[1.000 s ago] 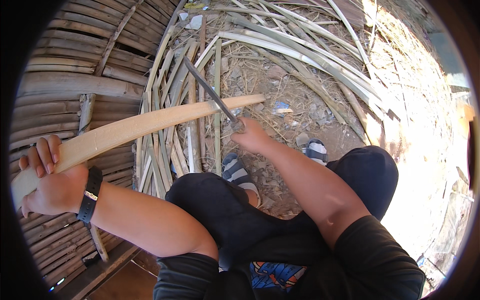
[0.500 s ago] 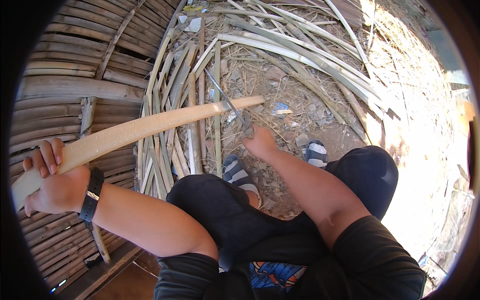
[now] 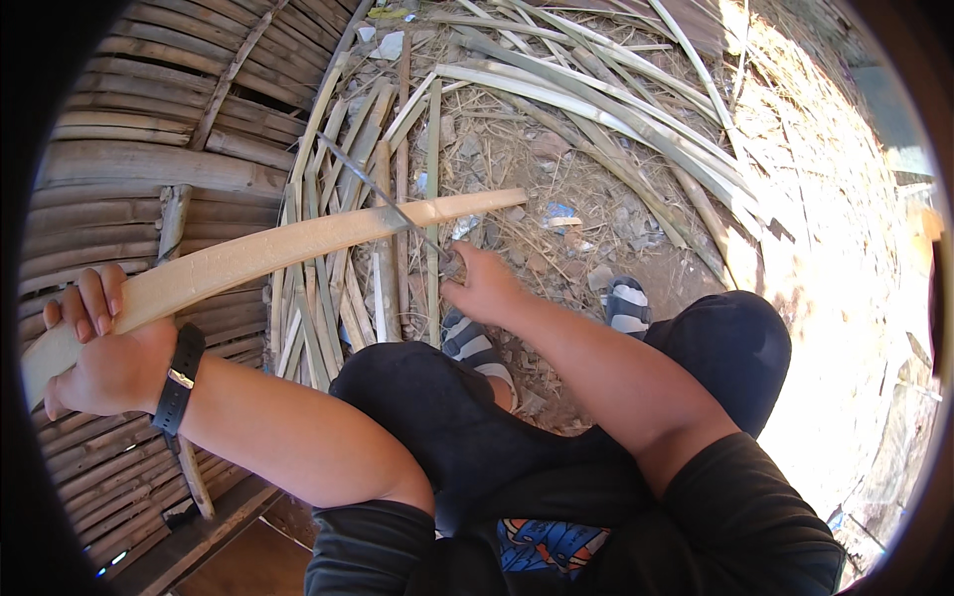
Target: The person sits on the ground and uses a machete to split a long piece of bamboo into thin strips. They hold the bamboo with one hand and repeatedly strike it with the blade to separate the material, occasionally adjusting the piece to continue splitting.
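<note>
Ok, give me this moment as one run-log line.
left hand: grips strip | right hand: holds knife | knife: blade crosses strip in view | around: slats on ground, wall at left

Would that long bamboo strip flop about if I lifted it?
The bamboo strip is probably stiffish, since it looks broad near the left hand. It may bend more at its narrower-looking far end. Its flat face suggests it would slide rather than roll.

Black short sleeves [image 3: 750, 512], dark wristband [image 3: 177, 389], dark trousers [image 3: 412, 407], strapped sandals [image 3: 469, 341]
</note>
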Demonstrator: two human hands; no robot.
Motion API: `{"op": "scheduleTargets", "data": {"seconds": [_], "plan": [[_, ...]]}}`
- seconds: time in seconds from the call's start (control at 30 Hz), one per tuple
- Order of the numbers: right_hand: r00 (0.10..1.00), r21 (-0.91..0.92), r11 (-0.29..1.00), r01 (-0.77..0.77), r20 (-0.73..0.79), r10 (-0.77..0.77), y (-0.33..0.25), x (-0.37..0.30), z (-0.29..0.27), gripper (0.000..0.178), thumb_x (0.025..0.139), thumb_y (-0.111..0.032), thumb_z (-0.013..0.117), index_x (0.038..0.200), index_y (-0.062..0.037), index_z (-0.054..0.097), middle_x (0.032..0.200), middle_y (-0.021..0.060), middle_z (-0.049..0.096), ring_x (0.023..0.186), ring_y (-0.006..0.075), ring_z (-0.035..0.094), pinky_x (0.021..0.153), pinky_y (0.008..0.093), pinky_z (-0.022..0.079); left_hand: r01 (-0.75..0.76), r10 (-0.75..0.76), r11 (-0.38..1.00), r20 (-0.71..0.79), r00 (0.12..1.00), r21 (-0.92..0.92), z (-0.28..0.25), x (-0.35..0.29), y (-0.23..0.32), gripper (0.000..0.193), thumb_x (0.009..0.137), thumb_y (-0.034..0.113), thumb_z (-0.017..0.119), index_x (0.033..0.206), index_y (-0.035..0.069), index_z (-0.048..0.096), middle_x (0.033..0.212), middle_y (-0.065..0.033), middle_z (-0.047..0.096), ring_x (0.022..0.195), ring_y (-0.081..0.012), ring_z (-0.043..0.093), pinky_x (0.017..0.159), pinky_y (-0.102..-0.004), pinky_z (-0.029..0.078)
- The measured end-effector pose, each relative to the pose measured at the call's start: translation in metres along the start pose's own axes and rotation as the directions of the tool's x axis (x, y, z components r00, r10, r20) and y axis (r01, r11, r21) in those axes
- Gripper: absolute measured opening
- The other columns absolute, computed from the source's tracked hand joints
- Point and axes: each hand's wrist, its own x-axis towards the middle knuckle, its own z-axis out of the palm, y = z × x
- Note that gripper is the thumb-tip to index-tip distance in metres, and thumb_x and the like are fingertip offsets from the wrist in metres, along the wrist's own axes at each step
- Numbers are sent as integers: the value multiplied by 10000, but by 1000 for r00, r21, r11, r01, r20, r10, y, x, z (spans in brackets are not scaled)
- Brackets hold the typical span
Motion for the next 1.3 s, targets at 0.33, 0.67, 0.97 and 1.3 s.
{"op": "scheduleTargets", "data": {"seconds": [0.33,0.67,0.97,1.3], "plan": [[988,-1,988,-156,7,156,6,4,-11,558,808,-259,683,1227,94,578,999,306,686,976,416,684,896,466,520,4,-2,999,-65,998,35,-24,5,-4,879,847,920,192,919,87,462,615,19,381,485,-118,326,467,-257,305],[969,-166,956,-242,-87,230,69,4,-6,530,811,-244,688,1215,84,587,1077,297,691,1014,426,683,903,456,540,9,-7,999,-56,998,39,-27,6,3,892,838,929,150,908,93,454,613,19,375,484,-117,317,460,-257,298],[989,38,991,-131,-70,133,45,5,-5,557,817,-234,686,1268,73,572,934,231,714,896,360,715,825,408,565,1,-1,1000,18,1000,30,-8,2,3,872,853,916,168,915,94,452,608,24,380,487,-110,327,467,-256,305],[942,72,943,-324,-67,329,93,16,-13,428,809,-224,703,1144,29,619,930,258,698,912,379,700,836,466,529,3,-1,1000,75,997,-30,-17,7,-10,880,835,932,194,932,101,467,609,31,384,487,-105,331,478,-250,308]]}}
